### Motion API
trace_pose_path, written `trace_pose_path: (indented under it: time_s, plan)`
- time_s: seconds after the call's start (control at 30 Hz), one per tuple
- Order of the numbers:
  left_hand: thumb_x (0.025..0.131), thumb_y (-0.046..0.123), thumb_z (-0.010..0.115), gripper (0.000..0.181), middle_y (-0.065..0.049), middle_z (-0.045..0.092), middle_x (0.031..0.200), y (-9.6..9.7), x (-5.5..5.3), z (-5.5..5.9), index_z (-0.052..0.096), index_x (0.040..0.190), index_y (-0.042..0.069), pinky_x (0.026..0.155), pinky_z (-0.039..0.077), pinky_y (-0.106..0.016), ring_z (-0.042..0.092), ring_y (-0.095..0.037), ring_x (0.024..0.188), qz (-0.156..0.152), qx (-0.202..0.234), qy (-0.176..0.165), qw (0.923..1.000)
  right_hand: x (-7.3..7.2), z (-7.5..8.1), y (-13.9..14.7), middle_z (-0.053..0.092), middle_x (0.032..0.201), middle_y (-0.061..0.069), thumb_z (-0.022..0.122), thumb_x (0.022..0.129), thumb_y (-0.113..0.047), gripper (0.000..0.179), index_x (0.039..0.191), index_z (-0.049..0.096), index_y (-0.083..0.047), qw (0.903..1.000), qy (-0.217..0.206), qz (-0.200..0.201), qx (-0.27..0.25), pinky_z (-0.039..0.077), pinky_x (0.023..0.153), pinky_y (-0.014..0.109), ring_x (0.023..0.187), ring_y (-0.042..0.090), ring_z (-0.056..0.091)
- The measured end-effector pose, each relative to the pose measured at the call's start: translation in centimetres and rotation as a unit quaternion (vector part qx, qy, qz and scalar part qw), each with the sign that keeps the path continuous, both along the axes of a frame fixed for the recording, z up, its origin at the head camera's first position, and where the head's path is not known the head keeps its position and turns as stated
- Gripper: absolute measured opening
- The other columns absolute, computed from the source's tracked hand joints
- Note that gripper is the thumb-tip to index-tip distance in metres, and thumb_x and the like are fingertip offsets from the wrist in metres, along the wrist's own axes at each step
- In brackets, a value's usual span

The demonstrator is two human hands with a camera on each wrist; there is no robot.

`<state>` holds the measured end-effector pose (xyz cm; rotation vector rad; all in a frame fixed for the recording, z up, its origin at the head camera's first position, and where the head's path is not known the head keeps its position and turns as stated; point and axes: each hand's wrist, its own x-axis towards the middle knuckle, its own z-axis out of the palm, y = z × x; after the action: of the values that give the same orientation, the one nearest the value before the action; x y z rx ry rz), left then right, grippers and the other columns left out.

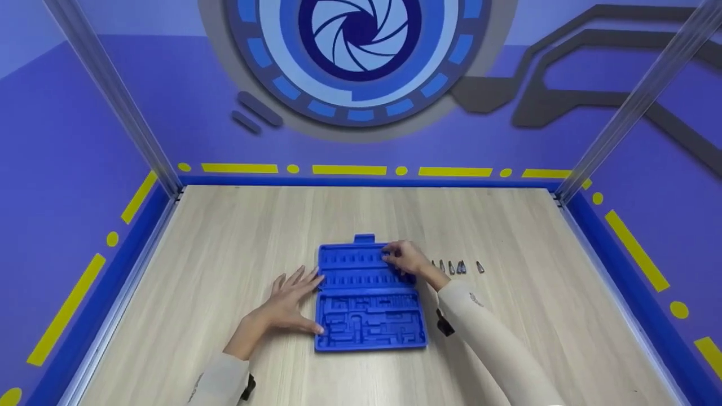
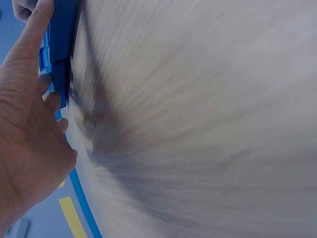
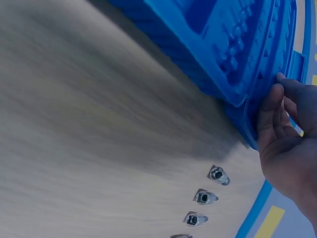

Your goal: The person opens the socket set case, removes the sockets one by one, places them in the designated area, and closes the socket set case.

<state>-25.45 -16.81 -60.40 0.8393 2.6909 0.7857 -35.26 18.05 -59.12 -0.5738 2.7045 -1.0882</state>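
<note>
Right hand (image 1: 407, 258): bends its fingers over the right end of the upper recesses, with thumb and fingertips close together. Anything pinched between the tips: cannot tell, being hidden in the head view and unclear in the right-wrist view. Left hand (image 1: 286, 308): spreads wide, with fingers nearly straight and parted. Grasps nothing; touches the left side of the case, thumb at the lower half, fingertips at the upper.

Between the hands, blue plastic case (image 1: 366, 291): lies opened out on the wooden tabletop (image 1: 254, 225), hinge running crosswise. Upper half (image 1: 351, 268): shows two rows of small recesses. Lower half (image 1: 372, 322): shows moulded recesses of many shapes. At the far edge, tab (image 1: 364, 238): projects away from the person.

To the right of the case, small metal sockets (image 1: 451, 268): form a loose row, tapered, with the rightmost set apart from the others. In the right-wrist view, show dark openings at the wider ends.

Behind the hands, pale sleeves (image 1: 491, 332): cover both forearms, with black fittings (image 1: 445, 323) at the wrists.

Around the tabletop, purple-blue walls (image 1: 186, 107): carry yellow bars (image 1: 350, 170) and dots near the base. Meet at metal posts (image 1: 113, 84) in the far corners.
</note>
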Motion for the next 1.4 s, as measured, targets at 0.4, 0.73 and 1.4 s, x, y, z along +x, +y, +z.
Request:
trace_pose_path:
  time_s: [0.4, 0.73, 1.4]
  plan:
    - [0.065, 0.06, 0.09, 0.124, -0.014, 0.02, 0.171, 0.0, 0.2, 0.0, 0.03, 0.162, 0.012, 0.117, 0.002, -0.078, 0.008, -0.051, 0.157, 0.0, 0.009, 0.0, 1.0, -0.2, 1.3, -0.1, 0.061, 0.077, 0.003, 0.067, 0.095, -0.003, 0.03, 0.123, 0.064, 0.01, 0.9959, -0.085, -0.031, -0.001, 0.052, 0.045, 0.021, 0.054, 0.008, 0.055]
    - [0.064, 0.061, 0.09, 0.124, -0.015, 0.02, 0.171, 0.1, 0.4, -0.1, 0.03, 0.162, 0.012, 0.117, 0.002, -0.079, 0.009, -0.05, 0.157, -0.003, 0.004, 0.003, 1.0, -0.2, 1.4, 0.0, 0.064, 0.08, 0.007, 0.069, 0.095, -0.003, 0.03, 0.12, 0.064, 0.012, 0.9925, -0.108, -0.056, 0.01, 0.055, 0.047, 0.023, 0.054, 0.008, 0.058]
    - [0.064, 0.063, 0.089, 0.124, -0.015, 0.021, 0.171, 0.1, -0.1, 0.0, 0.031, 0.161, 0.012, 0.118, 0.003, -0.078, 0.009, -0.05, 0.157, 0.0, -0.013, 0.003, 0.9999, 0.2, -0.6, 0.7, 0.067, 0.078, 0.016, 0.072, 0.094, -0.007, 0.014, 0.091, 0.061, 0.002, 0.9966, -0.022, -0.029, -0.074, 0.045, 0.043, 0.019, 0.058, 0.012, 0.057]
